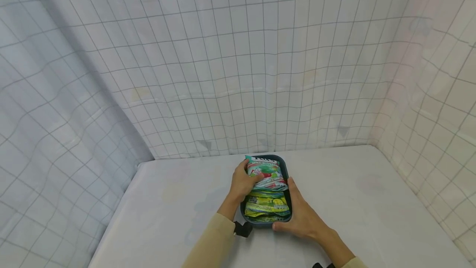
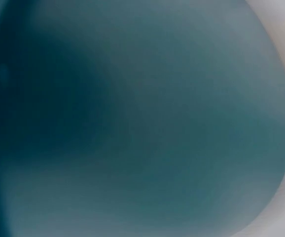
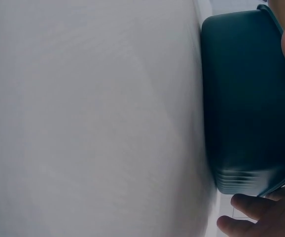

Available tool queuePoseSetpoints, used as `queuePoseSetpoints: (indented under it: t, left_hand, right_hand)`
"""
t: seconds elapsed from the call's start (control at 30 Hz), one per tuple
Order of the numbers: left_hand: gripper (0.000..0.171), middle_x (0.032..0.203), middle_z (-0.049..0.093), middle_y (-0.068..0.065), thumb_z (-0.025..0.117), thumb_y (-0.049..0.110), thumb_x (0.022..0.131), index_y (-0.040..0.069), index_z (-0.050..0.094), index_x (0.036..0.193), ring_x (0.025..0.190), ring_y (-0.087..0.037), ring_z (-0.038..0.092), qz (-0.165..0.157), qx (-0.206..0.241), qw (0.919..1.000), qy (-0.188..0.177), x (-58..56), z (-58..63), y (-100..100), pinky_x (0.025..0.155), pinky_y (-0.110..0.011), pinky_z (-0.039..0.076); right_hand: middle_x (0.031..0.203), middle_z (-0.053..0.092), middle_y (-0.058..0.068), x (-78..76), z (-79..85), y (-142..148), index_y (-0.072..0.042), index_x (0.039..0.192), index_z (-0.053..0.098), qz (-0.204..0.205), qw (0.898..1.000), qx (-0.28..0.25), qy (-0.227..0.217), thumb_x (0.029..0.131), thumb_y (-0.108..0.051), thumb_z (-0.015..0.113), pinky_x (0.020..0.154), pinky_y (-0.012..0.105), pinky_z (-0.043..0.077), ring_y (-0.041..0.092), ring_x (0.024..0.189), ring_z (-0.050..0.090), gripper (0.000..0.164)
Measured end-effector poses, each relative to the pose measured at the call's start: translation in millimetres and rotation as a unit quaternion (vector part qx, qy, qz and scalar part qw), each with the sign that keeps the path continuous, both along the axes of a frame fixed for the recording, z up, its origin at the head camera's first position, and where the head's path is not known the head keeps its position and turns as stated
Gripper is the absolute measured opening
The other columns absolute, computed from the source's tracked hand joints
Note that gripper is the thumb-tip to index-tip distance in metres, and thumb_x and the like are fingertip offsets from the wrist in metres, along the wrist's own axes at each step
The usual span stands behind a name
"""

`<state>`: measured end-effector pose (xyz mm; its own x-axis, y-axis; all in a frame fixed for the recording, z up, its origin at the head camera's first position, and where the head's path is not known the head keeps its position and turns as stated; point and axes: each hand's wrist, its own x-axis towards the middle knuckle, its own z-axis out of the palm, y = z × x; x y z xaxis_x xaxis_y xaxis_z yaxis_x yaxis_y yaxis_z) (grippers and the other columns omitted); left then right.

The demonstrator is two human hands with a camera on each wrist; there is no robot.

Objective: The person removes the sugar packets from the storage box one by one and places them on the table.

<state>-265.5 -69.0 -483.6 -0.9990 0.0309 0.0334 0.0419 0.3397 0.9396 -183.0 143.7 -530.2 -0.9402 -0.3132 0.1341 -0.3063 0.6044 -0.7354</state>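
The left hand (image 1: 242,183) is holding the green-and-red bag (image 1: 265,173), which is lying at the far end of the dark box (image 3: 248,94). The right hand (image 1: 303,217) is touching the box's near right corner, its thumb spreading away from the fingers. Yellow bags (image 1: 267,205) are already filling the near end, so work seems well advanced; what is left, I cannot tell. The held bag is showing "FOX'S"; smaller print is staying unclear.

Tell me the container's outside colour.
The container is dark teal outside, clearest in the right wrist view.
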Motion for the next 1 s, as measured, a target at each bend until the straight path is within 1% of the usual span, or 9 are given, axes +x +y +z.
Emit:
queuePoseSetpoints:
  t: [0.23, 0.33, 0.5, 0.57, 0.63, 0.7, 0.87, 1.0]
  left_hand:
    - [0.080, 0.144, 0.049, -0.025, 0.079, 0.012, 0.091, -0.003, 0.034, 0.155, 0.119, -0.037, 0.057, 0.001, 0.050, 0.9988, 0.004, 0.6, -3.4, -4.7, 0.095, -0.049, 0.051]
    - [0.082, 0.146, 0.046, -0.026, 0.078, 0.012, 0.092, -0.004, 0.030, 0.156, 0.122, -0.039, 0.055, 0.000, 0.069, 0.9976, 0.009, 1.8, -3.3, -6.8, 0.094, -0.050, 0.052]
    - [0.086, 0.151, 0.043, -0.024, 0.076, 0.008, 0.092, 0.003, 0.024, 0.161, 0.132, -0.039, 0.049, 0.003, 0.100, 0.9949, 0.014, 2.3, -4.7, -8.9, 0.095, -0.048, 0.052]
    - [0.084, 0.150, 0.045, -0.023, 0.076, 0.006, 0.093, 0.005, 0.026, 0.161, 0.130, -0.037, 0.051, 0.005, 0.113, 0.9934, 0.017, 2.3, -4.6, -9.1, 0.095, -0.046, 0.052]
    - [0.081, 0.148, 0.046, -0.022, 0.075, 0.005, 0.093, 0.004, 0.029, 0.160, 0.126, -0.037, 0.053, 0.005, 0.124, 0.9921, 0.022, 2.6, -4.1, -9.3, 0.093, -0.045, 0.053]
    - [0.079, 0.148, 0.047, -0.022, 0.075, 0.004, 0.092, 0.003, 0.032, 0.158, 0.126, -0.037, 0.054, 0.005, 0.134, 0.9906, 0.026, 2.9, -3.4, -9.6, 0.092, -0.044, 0.054]
    - [0.076, 0.155, 0.040, -0.022, 0.074, 0.001, 0.092, 0.003, 0.035, 0.157, 0.137, -0.037, 0.044, 0.011, 0.162, 0.9866, 0.021, 4.3, -2.4, -10.3, 0.091, -0.041, 0.054]
    - [0.076, 0.158, 0.036, -0.024, 0.073, 0.001, 0.093, 0.003, 0.034, 0.158, 0.135, -0.039, 0.046, 0.009, 0.180, 0.9835, 0.017, 5.7, 2.0, -10.2, 0.091, -0.039, 0.055]
  right_hand:
    - [0.169, 0.000, 0.015, 0.0, -0.5, -1.0, -0.008, 0.163, -0.008, -0.003, 1.000, -0.003, -0.013, 0.070, -0.068, 0.084, 0.117, 0.057, 0.026, 0.037, 0.153, 0.014, 0.143]
    - [0.169, 0.001, 0.015, -0.1, -0.4, -1.9, -0.009, 0.163, -0.009, 0.000, 1.000, -0.012, -0.011, 0.071, -0.064, 0.086, 0.117, 0.057, 0.025, 0.036, 0.153, 0.014, 0.143]
    - [0.169, 0.002, 0.016, 0.1, -1.0, -2.4, -0.011, 0.163, -0.010, 0.000, 1.000, -0.016, -0.010, 0.071, -0.063, 0.086, 0.117, 0.058, 0.025, 0.037, 0.153, 0.014, 0.143]
    - [0.170, 0.001, 0.015, 0.3, -0.9, -2.1, -0.012, 0.163, -0.011, -0.002, 1.000, -0.012, -0.012, 0.071, -0.064, 0.086, 0.117, 0.058, 0.024, 0.036, 0.153, 0.014, 0.143]
    - [0.170, 0.001, 0.015, 0.5, -0.6, -1.6, -0.011, 0.163, -0.011, -0.005, 1.000, -0.009, -0.014, 0.071, -0.064, 0.086, 0.117, 0.058, 0.025, 0.037, 0.153, 0.014, 0.144]
    - [0.170, 0.001, 0.015, 0.4, -0.1, -1.0, -0.012, 0.163, -0.011, -0.008, 1.000, -0.005, -0.017, 0.070, -0.064, 0.086, 0.117, 0.058, 0.025, 0.037, 0.153, 0.015, 0.144]
    - [0.169, 0.000, 0.016, -0.1, 0.2, 0.0, -0.010, 0.163, -0.011, -0.013, 1.000, 0.008, -0.022, 0.069, -0.068, 0.084, 0.117, 0.057, 0.025, 0.038, 0.152, 0.015, 0.146]
    - [0.169, -0.001, 0.016, -0.8, 0.1, 0.1, -0.009, 0.163, -0.011, -0.016, 0.999, 0.014, -0.027, 0.069, -0.069, 0.084, 0.117, 0.057, 0.025, 0.038, 0.152, 0.015, 0.147]
